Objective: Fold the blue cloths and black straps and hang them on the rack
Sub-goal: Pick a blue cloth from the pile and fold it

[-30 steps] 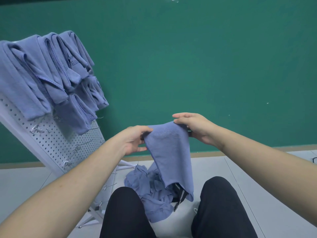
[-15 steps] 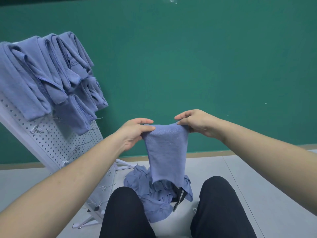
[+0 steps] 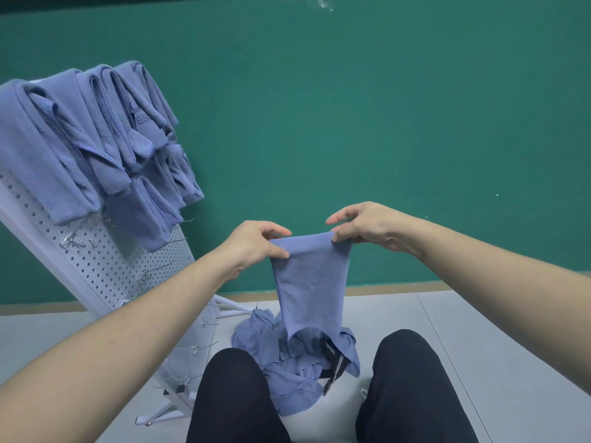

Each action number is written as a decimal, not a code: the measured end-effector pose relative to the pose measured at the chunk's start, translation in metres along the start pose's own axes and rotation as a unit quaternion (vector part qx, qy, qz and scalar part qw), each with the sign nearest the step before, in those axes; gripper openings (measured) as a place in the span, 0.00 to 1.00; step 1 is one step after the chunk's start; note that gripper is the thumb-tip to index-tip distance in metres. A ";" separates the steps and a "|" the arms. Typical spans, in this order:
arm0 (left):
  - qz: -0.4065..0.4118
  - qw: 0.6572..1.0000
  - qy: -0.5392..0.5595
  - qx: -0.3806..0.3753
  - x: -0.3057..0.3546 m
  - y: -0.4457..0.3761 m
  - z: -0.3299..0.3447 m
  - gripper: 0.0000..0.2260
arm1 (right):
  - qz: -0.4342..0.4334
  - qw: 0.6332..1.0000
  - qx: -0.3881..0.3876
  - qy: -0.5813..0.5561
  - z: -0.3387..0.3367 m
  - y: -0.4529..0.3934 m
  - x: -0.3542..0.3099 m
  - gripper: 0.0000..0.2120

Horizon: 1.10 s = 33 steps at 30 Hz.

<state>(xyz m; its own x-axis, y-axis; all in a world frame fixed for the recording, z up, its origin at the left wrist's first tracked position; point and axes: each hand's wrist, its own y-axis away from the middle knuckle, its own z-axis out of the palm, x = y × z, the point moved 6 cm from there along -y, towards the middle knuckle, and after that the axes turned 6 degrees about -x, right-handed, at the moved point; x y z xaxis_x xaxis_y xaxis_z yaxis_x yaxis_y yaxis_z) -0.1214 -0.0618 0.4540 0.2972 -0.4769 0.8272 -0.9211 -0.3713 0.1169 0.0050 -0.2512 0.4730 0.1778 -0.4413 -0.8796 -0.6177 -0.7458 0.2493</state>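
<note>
Cloth (image 3: pixel 309 282) now hangs higher above the floor pile (image 3: pixel 287 362): we have lifted it, left hand (image 3: pixel 256 243) and right hand (image 3: pixel 361 223) each pinching a top corner, ready for the rack (image 3: pixel 105 270) left of the pile.

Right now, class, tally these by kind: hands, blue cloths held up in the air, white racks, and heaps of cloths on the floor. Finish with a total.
Hands: 2 (left hand, right hand)
Blue cloth held up: 1
White rack: 1
Heap of cloths on the floor: 1
Total: 5
</note>
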 end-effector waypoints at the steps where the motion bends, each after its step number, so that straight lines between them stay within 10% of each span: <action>1: 0.002 1.000 -0.024 -0.002 0.001 0.000 0.000 0.16 | -0.007 0.998 0.008 0.056 -0.001 0.000 -0.001 0.15; 14: 0.039 0.999 -0.033 -0.008 -0.006 -0.001 0.012 0.02 | 0.014 0.924 0.025 0.382 -0.001 0.002 -0.006 0.02; 24: 0.045 0.955 0.291 0.031 -0.009 0.000 0.011 0.04 | -0.053 0.984 0.057 -0.157 0.009 -0.001 0.012 0.09; 29: -0.009 0.897 0.437 0.063 -0.007 0.002 0.028 0.07 | -0.051 0.979 0.177 -0.088 0.021 -0.002 0.013 0.19; 33: -0.035 0.923 0.347 0.162 -0.009 0.008 0.037 0.09 | -0.072 0.974 0.192 -0.098 0.032 -0.003 0.014 0.21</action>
<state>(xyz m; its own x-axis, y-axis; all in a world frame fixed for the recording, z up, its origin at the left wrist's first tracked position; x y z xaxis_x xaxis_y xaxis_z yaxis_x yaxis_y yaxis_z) -0.1221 -0.0902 0.4272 0.0166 0.1415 0.9898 -0.7494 -0.6536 0.1060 -0.0155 -0.2393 0.4471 0.1575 -0.2152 -0.9638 -0.8449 -0.5346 -0.0187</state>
